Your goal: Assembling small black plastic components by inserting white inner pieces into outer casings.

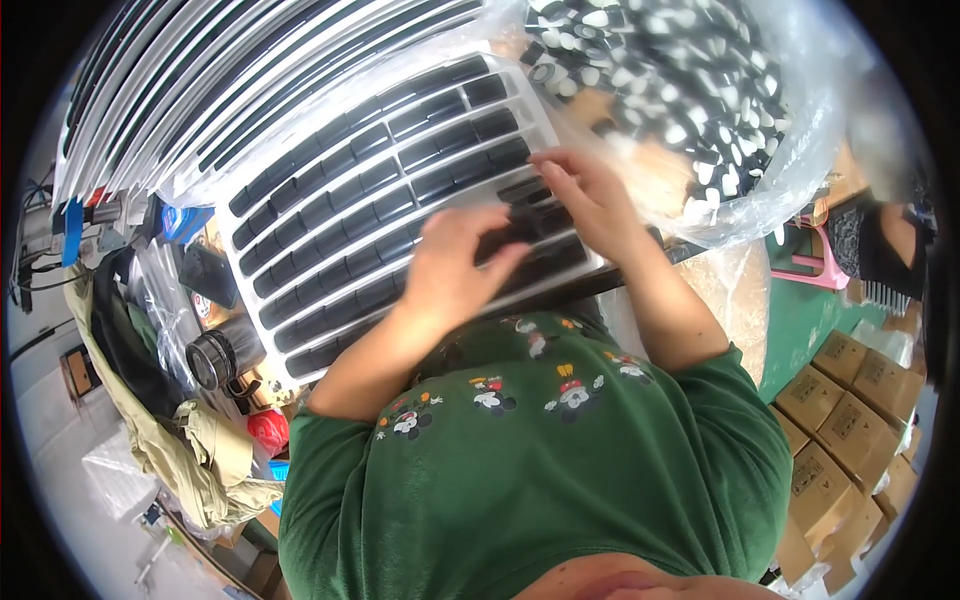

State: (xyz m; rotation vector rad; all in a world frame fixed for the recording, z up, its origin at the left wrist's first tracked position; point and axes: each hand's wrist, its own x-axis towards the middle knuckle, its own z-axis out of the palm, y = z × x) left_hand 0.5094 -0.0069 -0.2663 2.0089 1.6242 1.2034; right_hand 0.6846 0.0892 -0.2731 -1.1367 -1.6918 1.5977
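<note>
A white tray (553,130) lies in front of me, lined with curved rows of glossy black pieces (340,268). Over its right part, my left hand (455,262) is curled, thumb and fingers around a few dark pieces (520,228) smeared by motion. My right hand (592,203) reaches to the tray's right side. Its thumb and index finger are pressed together at the end of a row; whatever lies between them is too small to make out. The lower right rows are partly hidden by my left hand.
Many similar trays (190,90) are stacked at the far left. A clear plastic bag (790,150) of loose black and white pieces (670,80) sits at the far right. Tape rolls (210,360) stand left of the tray; cardboard boxes (850,430) are at the lower right.
</note>
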